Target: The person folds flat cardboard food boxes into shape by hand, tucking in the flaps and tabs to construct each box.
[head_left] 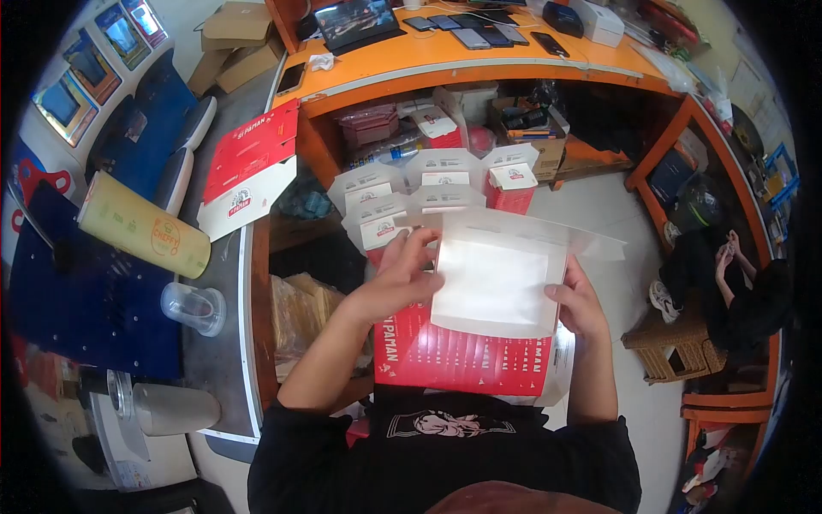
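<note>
Grips the open white cardboard box (492, 278) by opposite side walls between left hand (396, 281) and right hand (584, 307), risking buckled walls from too hard a squeeze.

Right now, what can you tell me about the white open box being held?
The box looks like thin folded card: plain white inside, with low walls around a rectangular base. Its open side faces the camera, and a wide flap stretches from the far edge out to the right. The left hand holds its left side, the right hand its right. Below it lies red printed card.
</note>
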